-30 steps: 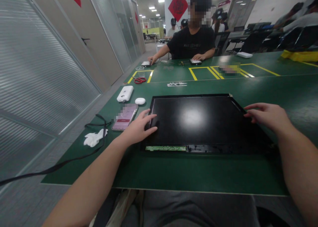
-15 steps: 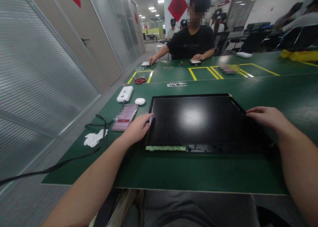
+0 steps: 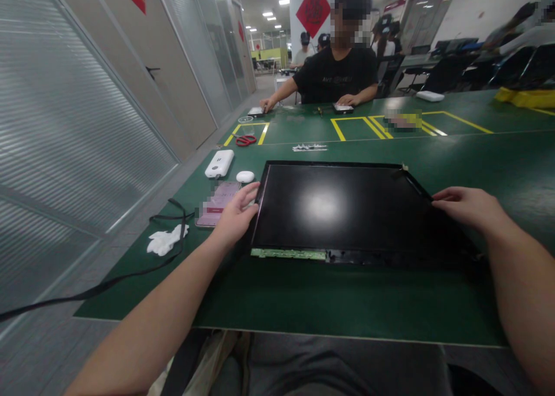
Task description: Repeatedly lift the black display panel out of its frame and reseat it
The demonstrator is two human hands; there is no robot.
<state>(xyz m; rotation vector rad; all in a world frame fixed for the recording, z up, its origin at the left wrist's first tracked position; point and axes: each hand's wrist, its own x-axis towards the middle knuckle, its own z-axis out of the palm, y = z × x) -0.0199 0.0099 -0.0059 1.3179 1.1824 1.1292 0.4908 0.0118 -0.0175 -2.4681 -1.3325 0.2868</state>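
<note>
Left hand [image 3: 237, 215] and right hand [image 3: 469, 207] pinched the panel [image 3: 368, 211] mid-frame, its board [image 3: 288, 254] bared; what remained was unclear.

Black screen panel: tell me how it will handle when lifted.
The panel is probably stiff, as its edges look straight. It may be fragile: the green strip along its near edge lies exposed. It reflects light, so it could be slippery.

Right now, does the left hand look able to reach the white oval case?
Probably yes: the white oval case lies just past the left hand with nothing visible between, though it seems to grip the black panel.
</note>
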